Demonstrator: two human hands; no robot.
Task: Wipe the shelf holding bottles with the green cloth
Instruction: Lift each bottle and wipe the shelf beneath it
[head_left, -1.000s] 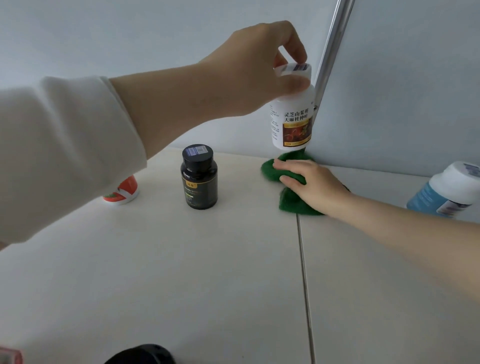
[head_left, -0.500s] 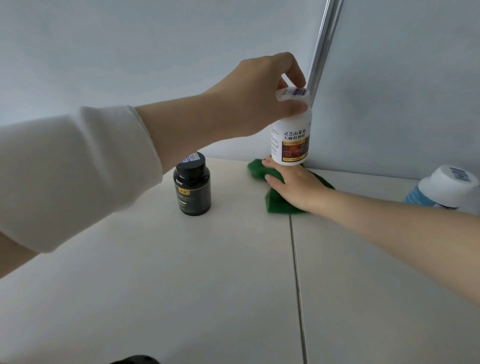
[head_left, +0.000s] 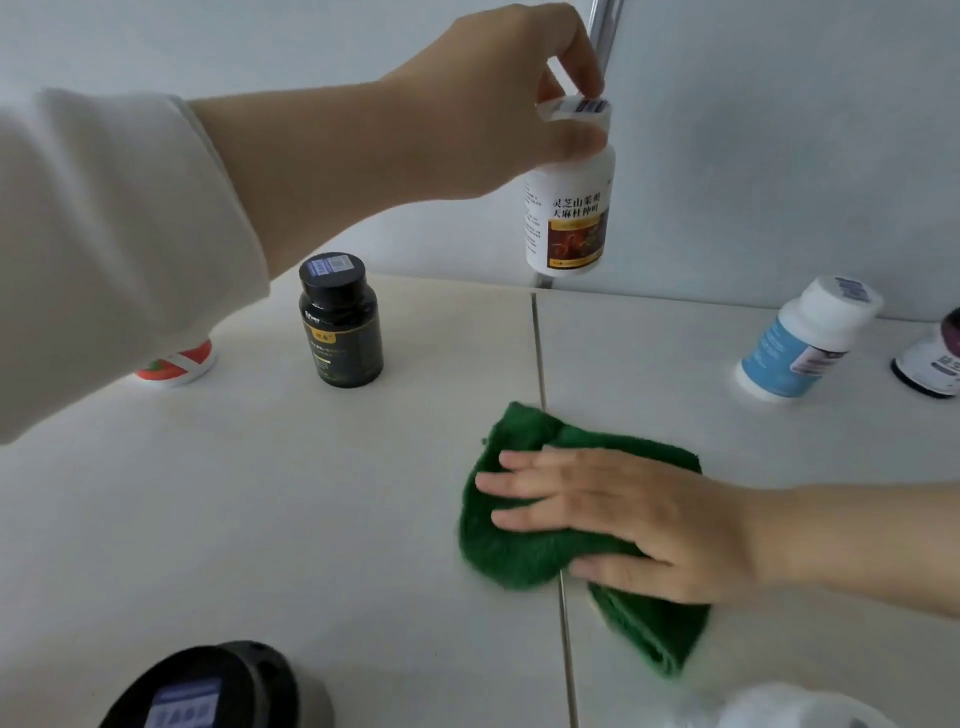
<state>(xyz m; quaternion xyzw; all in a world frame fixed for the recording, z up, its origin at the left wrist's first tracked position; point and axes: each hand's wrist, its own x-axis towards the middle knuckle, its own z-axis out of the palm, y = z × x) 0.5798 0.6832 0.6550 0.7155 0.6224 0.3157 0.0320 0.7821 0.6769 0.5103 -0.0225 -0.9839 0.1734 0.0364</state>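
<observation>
My left hand (head_left: 498, 98) grips the cap of a white bottle (head_left: 569, 218) and holds it in the air above the back of the white shelf (head_left: 260, 519). My right hand (head_left: 623, 514) lies flat with straight fingers on the crumpled green cloth (head_left: 519, 556), pressing it onto the shelf across the seam between two panels. The cloth sits well in front of the lifted bottle.
A black bottle (head_left: 340, 322) stands at the back left, with a red and white container (head_left: 176, 364) partly hidden behind my sleeve. A blue-labelled white bottle (head_left: 800, 343) and a dark one (head_left: 935, 358) stand at right. A black cap (head_left: 208, 686) shows at the bottom edge.
My right hand has drawn the green cloth forward from under the lifted bottle towards the shelf's front. My left hand still holds the white bottle up.
</observation>
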